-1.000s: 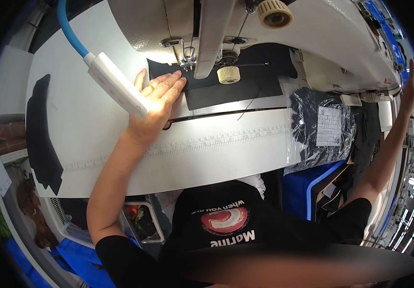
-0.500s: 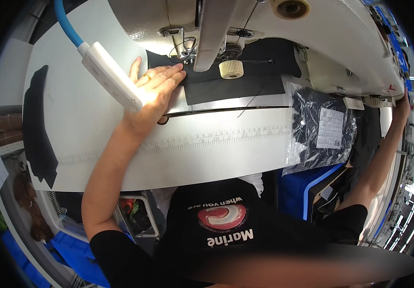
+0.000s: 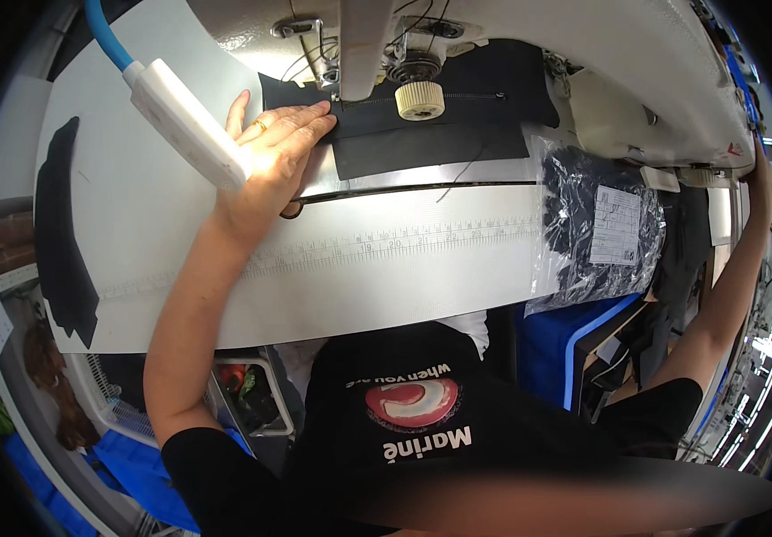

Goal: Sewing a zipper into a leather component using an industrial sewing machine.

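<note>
My left hand [image 3: 283, 148] lies flat on the table at the left end of a black fabric piece [image 3: 430, 154]. Its fingers are stretched out, with the fingertips on the fabric's edge close to the needle area; a ring sits on one finger. A black zipper [image 3: 466, 96] runs across the fabric beneath the head of a sewing machine [image 3: 601, 54]. Loose dark threads hang around the needle area and over the fabric's front edge. Far to the right, my right hand [image 3: 759, 167] reaches to the end of the machine; its fingers are hidden behind the machine body.
A white lamp [image 3: 189, 121] on a blue neck hangs over my left wrist. Ruler markings [image 3: 359, 243] cross the white table. A clear plastic bag [image 3: 569, 201] of dark material lies right, black cloth pieces [image 3: 63, 233] left. Below the table are a blue bin [image 3: 542, 362] and a basket [image 3: 283, 394].
The whole view has shifted slightly, so the machine and table sit higher in the picture. My left hand stays flat on the fabric, and my right hand remains at the machine's end.
</note>
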`<state>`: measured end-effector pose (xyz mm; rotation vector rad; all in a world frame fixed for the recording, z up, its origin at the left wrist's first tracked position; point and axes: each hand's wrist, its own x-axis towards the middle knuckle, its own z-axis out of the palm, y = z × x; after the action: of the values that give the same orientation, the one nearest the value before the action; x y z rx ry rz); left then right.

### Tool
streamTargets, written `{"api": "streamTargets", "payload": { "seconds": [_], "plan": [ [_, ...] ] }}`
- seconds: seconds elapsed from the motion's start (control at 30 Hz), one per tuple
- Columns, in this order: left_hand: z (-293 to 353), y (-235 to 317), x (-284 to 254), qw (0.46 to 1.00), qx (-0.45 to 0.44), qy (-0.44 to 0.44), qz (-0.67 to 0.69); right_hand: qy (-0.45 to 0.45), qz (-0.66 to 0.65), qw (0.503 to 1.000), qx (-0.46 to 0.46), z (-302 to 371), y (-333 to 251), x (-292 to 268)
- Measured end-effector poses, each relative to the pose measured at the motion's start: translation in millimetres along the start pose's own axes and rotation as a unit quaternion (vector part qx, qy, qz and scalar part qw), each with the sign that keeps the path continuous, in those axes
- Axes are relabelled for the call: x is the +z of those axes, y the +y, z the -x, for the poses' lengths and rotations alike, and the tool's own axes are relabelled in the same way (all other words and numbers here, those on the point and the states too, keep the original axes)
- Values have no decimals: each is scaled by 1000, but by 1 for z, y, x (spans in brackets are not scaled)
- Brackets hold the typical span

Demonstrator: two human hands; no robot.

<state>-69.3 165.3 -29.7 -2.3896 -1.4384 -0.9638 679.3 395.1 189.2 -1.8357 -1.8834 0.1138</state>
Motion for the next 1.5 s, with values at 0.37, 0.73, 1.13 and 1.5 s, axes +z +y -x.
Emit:
{"api": "streamTargets", "payload": {
  "seconds": [0.37, 0.73, 1.13, 1.5],
  "plan": [
    [2, -2, 2, 1000, 5, 4, -17, 207, -438, 842, 239, 62, -40, 69],
    [3, -2, 5, 1000, -19, 2, -19, 186, -494, 817, 232, 37, -42, 58],
    [0, 1, 0, 1000, -9, 1, -5, 235, -533, 794, 175, 41, -20, 71],
    [4, -3, 6, 1000, -9, -5, -19, 200, -379, 888, 165, 19, -35, 41]
  ]
}}
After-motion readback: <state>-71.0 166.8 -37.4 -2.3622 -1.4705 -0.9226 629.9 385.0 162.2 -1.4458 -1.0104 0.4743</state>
